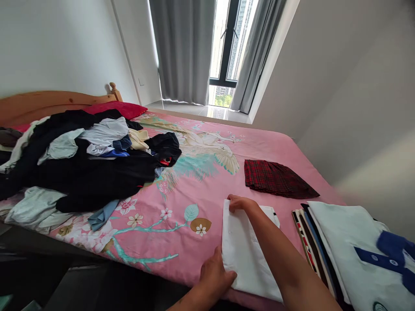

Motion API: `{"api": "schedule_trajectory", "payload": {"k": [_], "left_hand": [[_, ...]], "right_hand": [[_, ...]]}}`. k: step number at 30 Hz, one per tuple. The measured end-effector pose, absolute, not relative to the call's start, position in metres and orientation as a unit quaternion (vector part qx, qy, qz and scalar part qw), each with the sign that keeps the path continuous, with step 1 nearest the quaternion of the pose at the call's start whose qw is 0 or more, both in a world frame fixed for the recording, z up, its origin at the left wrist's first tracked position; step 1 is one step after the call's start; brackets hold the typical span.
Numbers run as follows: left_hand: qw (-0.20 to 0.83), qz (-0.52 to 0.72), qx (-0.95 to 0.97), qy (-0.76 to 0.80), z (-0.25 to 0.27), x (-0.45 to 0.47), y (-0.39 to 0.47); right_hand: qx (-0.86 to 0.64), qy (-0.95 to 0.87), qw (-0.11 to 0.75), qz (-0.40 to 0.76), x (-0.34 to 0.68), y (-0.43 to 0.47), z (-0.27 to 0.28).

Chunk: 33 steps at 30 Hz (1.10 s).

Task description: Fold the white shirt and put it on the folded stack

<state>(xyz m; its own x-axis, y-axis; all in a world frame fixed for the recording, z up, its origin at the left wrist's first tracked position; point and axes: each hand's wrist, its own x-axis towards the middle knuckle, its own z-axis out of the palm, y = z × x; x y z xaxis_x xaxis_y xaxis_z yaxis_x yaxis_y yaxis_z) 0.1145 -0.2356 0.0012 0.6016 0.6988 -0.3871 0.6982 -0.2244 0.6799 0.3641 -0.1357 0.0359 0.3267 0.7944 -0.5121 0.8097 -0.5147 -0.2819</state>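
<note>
A folded white shirt lies flat near the front edge of the bed, with small buttons faintly visible. My left hand grips its near left edge, the thumb on top and the other fingers partly hidden at the side. Reaching across the cloth, my right hand holds the far left corner with bent fingers. My right forearm covers part of the shirt. Just to the right stands a stack of folded clothes, topped by a pale shirt with a blue collar and placket.
Beyond the white shirt lies a folded red plaid skirt. A large heap of mixed clothes covers the left of the bed. Pink floral bedding spreads between them. A red pillow rests by the wooden headboard; walls flank the bed.
</note>
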Motion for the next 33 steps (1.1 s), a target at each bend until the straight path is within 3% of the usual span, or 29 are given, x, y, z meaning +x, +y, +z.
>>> {"api": "schedule_trajectory", "payload": {"k": [4, 7, 11, 14, 17, 20, 23, 26, 33], "left_hand": [[0.603, -0.004, 0.692, 0.397, -0.001, 0.121, -0.221], [0.69, 0.049, 0.64, 0.335, 0.025, 0.121, -0.189], [0.561, 0.189, 0.744, 0.309, 0.116, 0.108, -0.125], [0.431, 0.276, 0.802, 0.307, 0.169, 0.086, -0.089], [0.329, 0.341, 0.841, 0.263, 0.158, 0.061, -0.074], [0.26, 0.325, 0.88, 0.229, 0.091, 0.033, -0.074], [0.196, 0.271, 0.917, 0.215, 0.012, 0.005, -0.084], [0.15, 0.261, 0.932, 0.2, -0.036, -0.016, -0.1], [0.107, 0.239, 0.952, 0.158, -0.037, -0.058, -0.133]], "right_hand": [[0.785, 0.487, -0.011, -0.383, 0.371, -0.137, 0.059], [0.773, 0.497, -0.096, -0.383, 0.388, -0.15, 0.101], [0.744, 0.522, -0.288, -0.3, 0.404, -0.18, 0.178], [0.699, 0.547, -0.41, -0.21, 0.394, -0.206, 0.207], [0.7, 0.603, -0.378, -0.06, 0.369, -0.232, 0.179], [0.682, 0.661, -0.302, 0.077, 0.337, -0.262, 0.106], [0.679, 0.68, -0.26, 0.101, 0.303, -0.294, 0.029], [0.691, 0.661, -0.269, 0.117, 0.278, -0.321, -0.019], [0.69, 0.648, -0.29, 0.14, 0.253, -0.369, -0.043]]}}
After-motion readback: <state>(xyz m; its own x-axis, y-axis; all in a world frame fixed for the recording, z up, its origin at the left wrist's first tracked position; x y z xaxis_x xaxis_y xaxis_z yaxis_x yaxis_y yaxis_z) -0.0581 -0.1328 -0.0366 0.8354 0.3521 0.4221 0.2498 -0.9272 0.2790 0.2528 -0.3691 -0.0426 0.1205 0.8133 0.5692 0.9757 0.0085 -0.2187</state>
